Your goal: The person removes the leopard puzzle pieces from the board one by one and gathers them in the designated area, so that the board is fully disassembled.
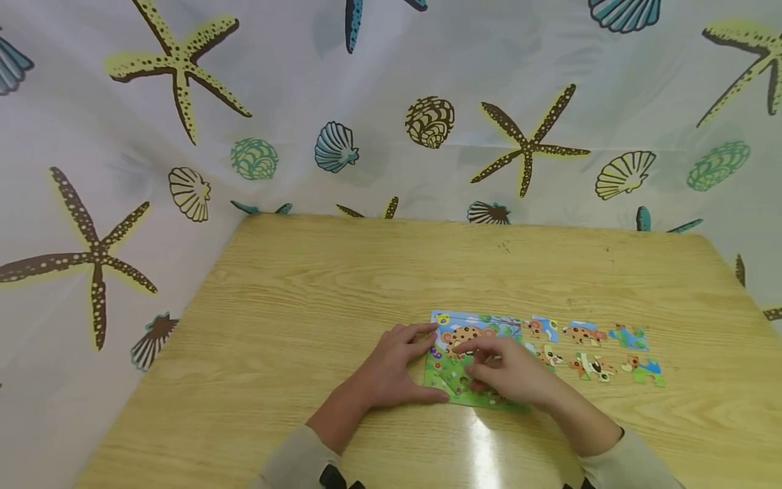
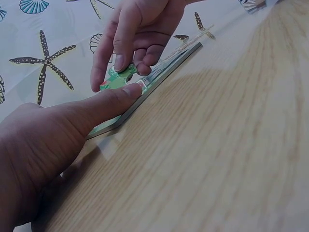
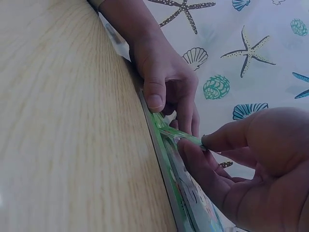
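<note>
A jigsaw board point(image 1: 479, 402) with a spotted cartoon animal lies flat on the table, partly covered by both hands. My left hand point(image 1: 397, 370) rests at its left side, fingers spread, with the thumb on the near edge and the fingertips at the upper left. Over the board, my right hand point(image 1: 513, 370) pinches a green puzzle piece point(image 2: 116, 79) between thumb and fingers. In the right wrist view this piece point(image 3: 181, 133) is tilted, its lower end at the board near my left thumb. Whether it sits in a slot I cannot tell.
Several loose puzzle pieces point(image 1: 592, 367) lie in two rows to the right of the board. Below them is a light wooden table point(image 1: 318, 285). A white curtain point(image 1: 379, 81) printed with starfish and shells surrounds the table's back and sides.
</note>
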Available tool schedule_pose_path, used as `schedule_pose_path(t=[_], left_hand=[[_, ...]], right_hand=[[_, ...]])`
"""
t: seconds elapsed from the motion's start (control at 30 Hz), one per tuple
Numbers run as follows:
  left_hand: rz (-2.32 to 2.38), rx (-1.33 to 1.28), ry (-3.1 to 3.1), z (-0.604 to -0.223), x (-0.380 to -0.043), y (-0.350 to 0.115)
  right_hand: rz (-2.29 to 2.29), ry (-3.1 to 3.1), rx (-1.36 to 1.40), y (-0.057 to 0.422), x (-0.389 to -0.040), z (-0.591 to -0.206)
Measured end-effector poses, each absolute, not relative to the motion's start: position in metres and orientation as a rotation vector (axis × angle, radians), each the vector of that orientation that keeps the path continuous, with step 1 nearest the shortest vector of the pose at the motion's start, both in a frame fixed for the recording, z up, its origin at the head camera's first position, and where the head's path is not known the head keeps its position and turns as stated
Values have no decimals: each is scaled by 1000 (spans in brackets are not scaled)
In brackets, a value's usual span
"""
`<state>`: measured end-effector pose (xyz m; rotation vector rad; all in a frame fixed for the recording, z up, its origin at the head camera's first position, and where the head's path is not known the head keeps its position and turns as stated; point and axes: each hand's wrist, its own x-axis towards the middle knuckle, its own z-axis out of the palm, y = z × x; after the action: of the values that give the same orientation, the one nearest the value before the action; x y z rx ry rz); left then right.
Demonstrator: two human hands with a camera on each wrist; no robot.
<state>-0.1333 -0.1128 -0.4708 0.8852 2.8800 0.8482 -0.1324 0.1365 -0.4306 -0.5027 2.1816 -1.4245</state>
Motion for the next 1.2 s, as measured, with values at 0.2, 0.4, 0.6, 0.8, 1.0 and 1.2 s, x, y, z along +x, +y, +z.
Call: schedule_pose_path(t=[0.2, 0.4, 0.6, 0.8, 1.0, 1.2], left_hand=[[836, 872, 2885, -472, -134, -111], [847, 872, 2890, -474, -134, -112], [860, 885, 2880, -473, -134, -110], [856, 888, 2880, -474, -135, -110], [869, 889, 2864, -474, -133, -111], [859, 864, 2857, -472, -133, -111]], right_hand=[[-1533, 2073, -416, 148, -130, -431], [-1635, 1992, -313, 161, -124, -433], [-1673, 1979, -245, 180, -114, -437], [-1655, 2022, -221, 202, -107, -440], [-1643, 2055, -223, 226, -102, -444], [-1590, 2152, -179, 243, -101, -443]])
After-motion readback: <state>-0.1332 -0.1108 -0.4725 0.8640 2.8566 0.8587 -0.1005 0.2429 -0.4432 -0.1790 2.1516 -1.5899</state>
